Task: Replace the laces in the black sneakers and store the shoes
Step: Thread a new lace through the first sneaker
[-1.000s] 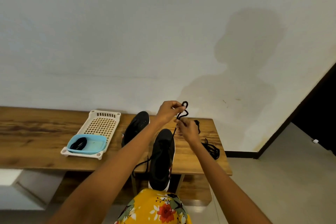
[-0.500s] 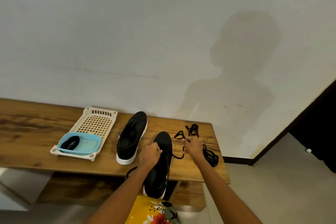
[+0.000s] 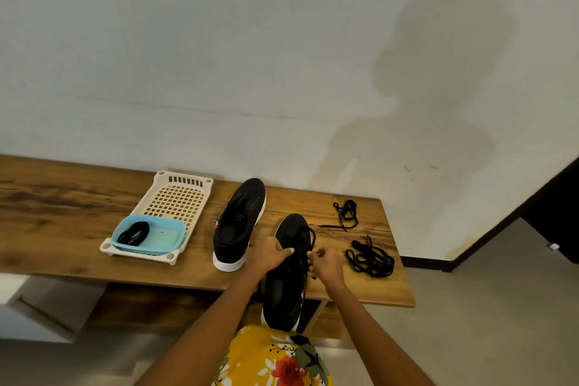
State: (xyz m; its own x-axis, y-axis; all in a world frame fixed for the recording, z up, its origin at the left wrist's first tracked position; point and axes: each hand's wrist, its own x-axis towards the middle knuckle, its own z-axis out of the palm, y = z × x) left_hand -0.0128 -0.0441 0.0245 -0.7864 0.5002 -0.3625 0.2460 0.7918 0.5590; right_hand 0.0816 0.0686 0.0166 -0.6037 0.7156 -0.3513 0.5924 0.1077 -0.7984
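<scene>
Sneakers: two; loose lace bundles: two; hands: two.

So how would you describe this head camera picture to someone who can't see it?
A person's left hand holds a black sneaker on a wooden bench while the right hand pinches its lace. A second sneaker, loose laces and a white tray holding a blue tub lie nearby.

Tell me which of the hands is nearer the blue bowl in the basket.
Left. The left hand grips the near sneaker, on the blue bowl's side; the right hand pinches a lace beyond the sneaker.
</scene>
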